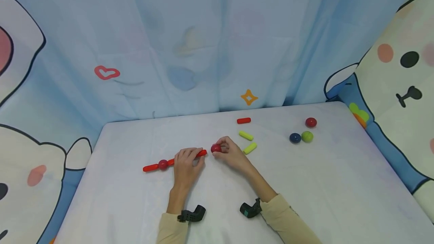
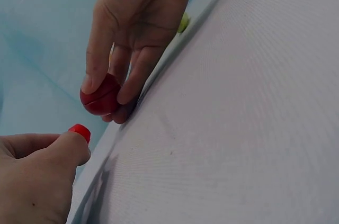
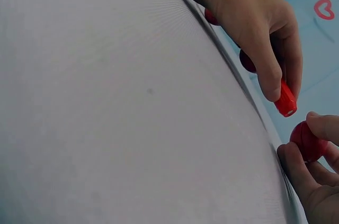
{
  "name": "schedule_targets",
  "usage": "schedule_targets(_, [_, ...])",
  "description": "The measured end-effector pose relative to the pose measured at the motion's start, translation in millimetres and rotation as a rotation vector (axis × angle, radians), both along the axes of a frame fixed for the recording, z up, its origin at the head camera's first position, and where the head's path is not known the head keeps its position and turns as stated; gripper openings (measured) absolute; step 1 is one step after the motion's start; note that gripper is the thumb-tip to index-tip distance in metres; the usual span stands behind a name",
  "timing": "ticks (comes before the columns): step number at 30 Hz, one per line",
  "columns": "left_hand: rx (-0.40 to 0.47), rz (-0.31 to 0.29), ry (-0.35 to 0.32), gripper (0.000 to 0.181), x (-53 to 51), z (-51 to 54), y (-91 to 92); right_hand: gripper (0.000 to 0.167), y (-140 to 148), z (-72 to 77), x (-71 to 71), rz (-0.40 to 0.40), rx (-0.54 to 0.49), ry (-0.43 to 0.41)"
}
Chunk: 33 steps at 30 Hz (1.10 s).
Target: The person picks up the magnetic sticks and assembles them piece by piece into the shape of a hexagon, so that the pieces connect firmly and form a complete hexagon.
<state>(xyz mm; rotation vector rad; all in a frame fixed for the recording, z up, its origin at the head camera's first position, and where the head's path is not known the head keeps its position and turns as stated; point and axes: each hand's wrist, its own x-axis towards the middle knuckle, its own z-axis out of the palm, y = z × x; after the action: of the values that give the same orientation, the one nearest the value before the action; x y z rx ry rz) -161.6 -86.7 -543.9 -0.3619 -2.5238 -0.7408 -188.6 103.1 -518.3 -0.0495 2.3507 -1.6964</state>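
Observation:
My left hand (image 1: 187, 166) grips a bright red rod (image 1: 202, 153) between thumb and fingers at the right end of a row of red rods and balls. Left of that hand, a dark red ball (image 1: 163, 165) sits between two more red rods. A second ball (image 3: 247, 62) of the row shows beside the left hand in the right wrist view; the head view hides it. My right hand (image 1: 233, 154) pinches a separate dark red ball (image 2: 102, 97) with thumb and fingertips. A small gap parts this ball from the rod's free end.
Past the right hand lie two yellow-green rods (image 1: 245, 135) and a loose red rod (image 1: 243, 120). Farther right, a dark blue ball (image 1: 295, 138), a green ball (image 1: 307, 136) and a red ball (image 1: 310, 122) are grouped on the white table (image 1: 339, 183). A blue printed curtain (image 1: 203, 48) hangs behind.

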Motion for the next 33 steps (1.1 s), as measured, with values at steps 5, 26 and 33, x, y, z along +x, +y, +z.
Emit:
schedule_targets(5, [-0.007,-0.024,0.022,0.033,0.7,2.7,0.7,0.033,-2.6,1.3,2.1,0.016,-0.02,0.005])
schedule_targets(26, [-0.022,-0.046,0.083,0.033,0.4,2.8,1.1,0.033,-4.0,-1.0,3.6,0.054,-0.018,0.076])
schedule_targets(33, [-0.019,-0.048,0.077,0.033,1.2,2.2,1.4,0.037,-5.7,-0.4,4.8,0.054,0.01,0.072])
